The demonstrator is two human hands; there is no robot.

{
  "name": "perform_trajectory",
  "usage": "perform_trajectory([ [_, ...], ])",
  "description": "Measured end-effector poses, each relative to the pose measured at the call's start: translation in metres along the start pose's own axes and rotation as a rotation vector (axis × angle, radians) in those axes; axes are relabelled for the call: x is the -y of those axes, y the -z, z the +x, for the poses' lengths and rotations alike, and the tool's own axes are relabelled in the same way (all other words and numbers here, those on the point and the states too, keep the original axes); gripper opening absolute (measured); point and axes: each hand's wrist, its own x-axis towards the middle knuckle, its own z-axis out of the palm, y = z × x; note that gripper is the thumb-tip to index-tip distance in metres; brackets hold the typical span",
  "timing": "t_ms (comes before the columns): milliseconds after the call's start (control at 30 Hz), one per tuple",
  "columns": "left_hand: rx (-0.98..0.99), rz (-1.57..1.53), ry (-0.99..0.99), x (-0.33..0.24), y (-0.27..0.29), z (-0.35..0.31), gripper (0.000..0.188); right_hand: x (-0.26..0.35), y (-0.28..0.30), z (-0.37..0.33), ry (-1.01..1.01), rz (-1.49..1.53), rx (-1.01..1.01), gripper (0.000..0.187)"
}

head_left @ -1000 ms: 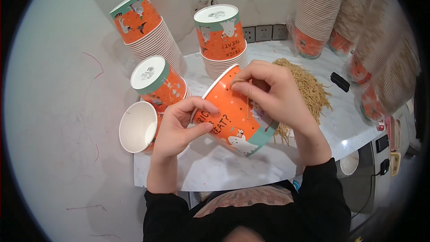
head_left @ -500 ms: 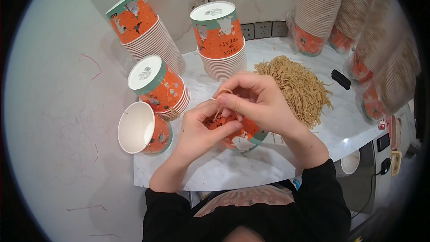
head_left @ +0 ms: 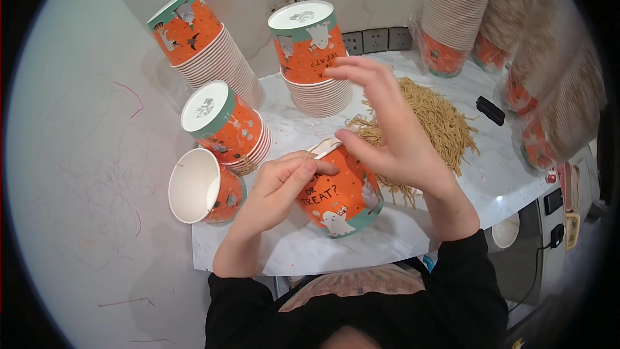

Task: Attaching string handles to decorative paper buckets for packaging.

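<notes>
An orange paper bucket (head_left: 345, 200) with a green band and a ghost print lies tilted in front of me on the marble-patterned table. My left hand (head_left: 282, 185) is closed on its rim, thumb and fingers pressed together. Over the bucket's far side my right hand (head_left: 397, 139) is raised with thumb and fingers spread, holding nothing. Behind that hand lies a pile of tan cords (head_left: 442, 126), with some ends trailing toward the bucket. Whether a cord is tied at the bucket's rim is hidden by my fingers.
A single open paper bucket (head_left: 194, 184) stands at the left, beside a short upside-down stack (head_left: 242, 129). Taller upside-down stacks (head_left: 309, 45) stand behind. Bagged stacks (head_left: 452, 19) crowd the right rear. A black clip-like object (head_left: 491, 111) lies right of the cords.
Both hands were pinching a thin cord above the bucket. My right hand has since released it, opened and lifted; my left has moved onto the rim, and more of the bucket's side shows.
</notes>
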Motion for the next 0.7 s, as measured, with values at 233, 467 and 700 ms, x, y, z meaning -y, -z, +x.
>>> perform_trajectory([
  [233,0.042,-0.076,0.030,-0.002,0.000,-0.005,0.034,0.015,-0.012,-0.020,-0.172,0.337,0.392,0.019],
  [467,0.117,-0.043,-0.012,-0.003,0.005,-0.007,0.034,0.009,-0.011,-0.017,-0.119,0.425,0.321,0.015],
  [700,0.129,-0.020,-0.020,-0.006,0.004,-0.006,0.037,0.008,-0.008,-0.014,-0.130,0.499,0.343,0.011],
])
